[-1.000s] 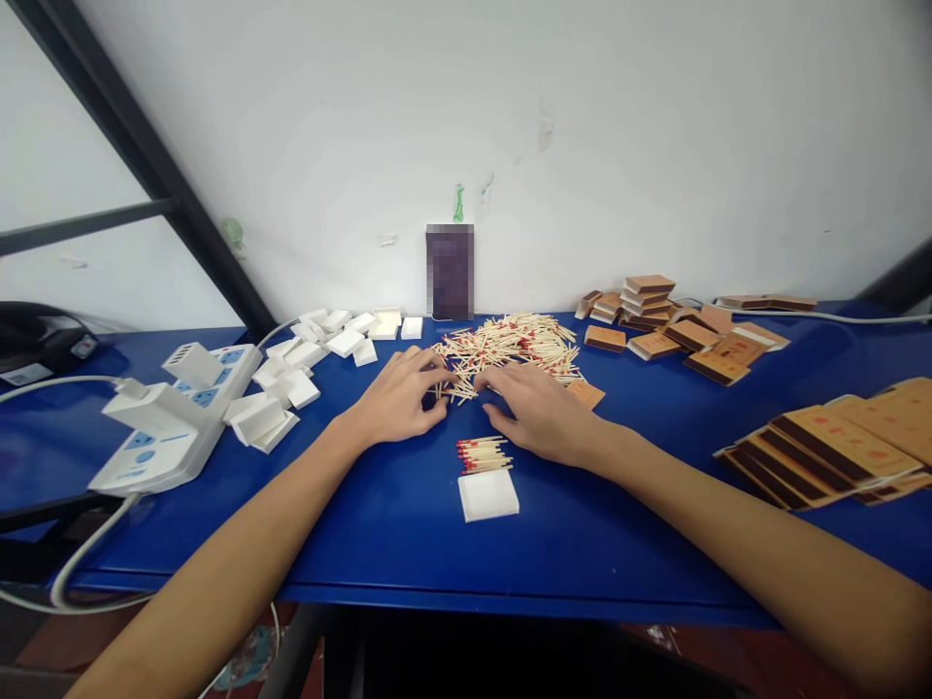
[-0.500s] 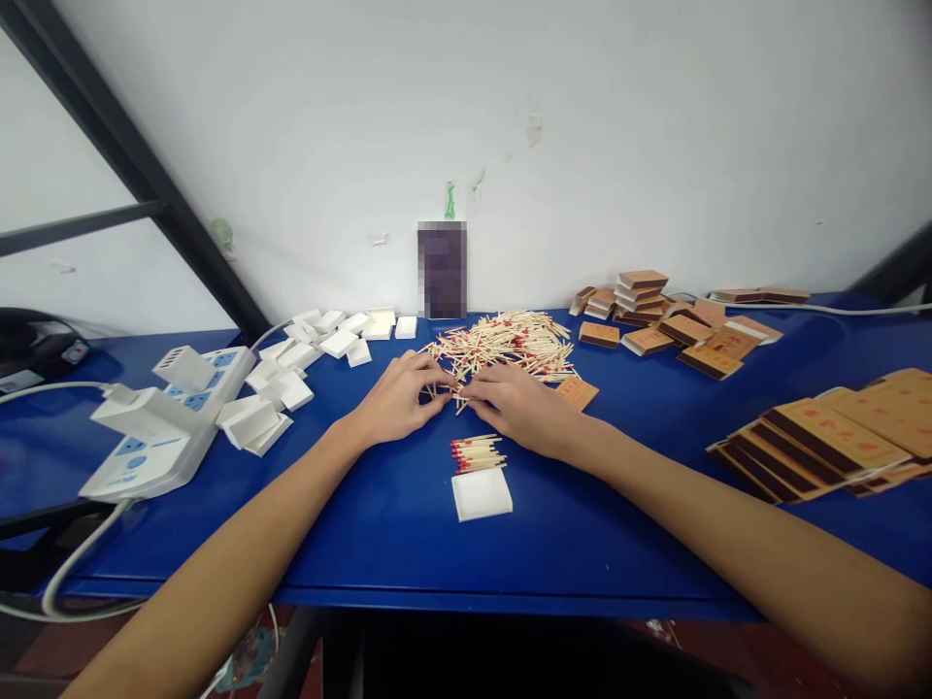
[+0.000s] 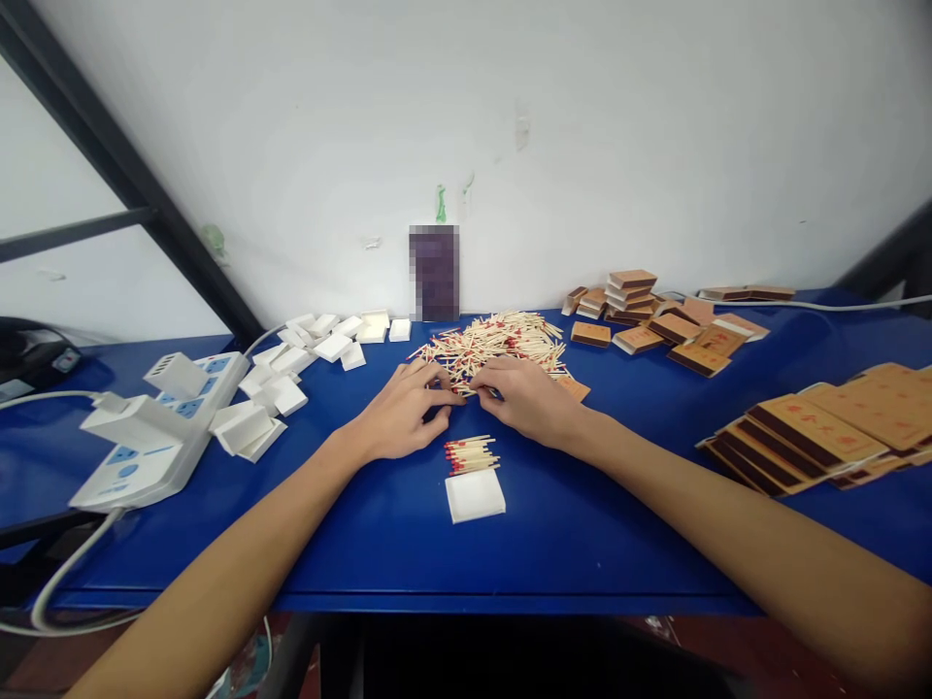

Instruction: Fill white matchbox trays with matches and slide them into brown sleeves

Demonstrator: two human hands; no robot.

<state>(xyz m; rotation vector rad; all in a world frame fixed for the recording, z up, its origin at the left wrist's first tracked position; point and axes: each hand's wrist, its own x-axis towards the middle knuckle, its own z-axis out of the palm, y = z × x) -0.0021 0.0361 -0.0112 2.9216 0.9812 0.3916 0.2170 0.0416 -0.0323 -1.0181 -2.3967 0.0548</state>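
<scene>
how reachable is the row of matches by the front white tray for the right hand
Likely yes: nothing visible stands between the right hand and the row of matches, and the white tray lies on their near side.

Left hand (image 3: 408,413) and right hand (image 3: 535,403) are almost meeting at near edge of match heap (image 3: 514,335), closing middle. Match row (image 3: 472,453) and white tray (image 3: 476,496) are blocking centre between forearms; tabletop (image 3: 582,529) is lying open either side. Small trays (image 3: 333,347) and power strip (image 3: 161,466) are crowding left, matchboxes (image 3: 674,328) and cover stack (image 3: 815,427) right.
</scene>
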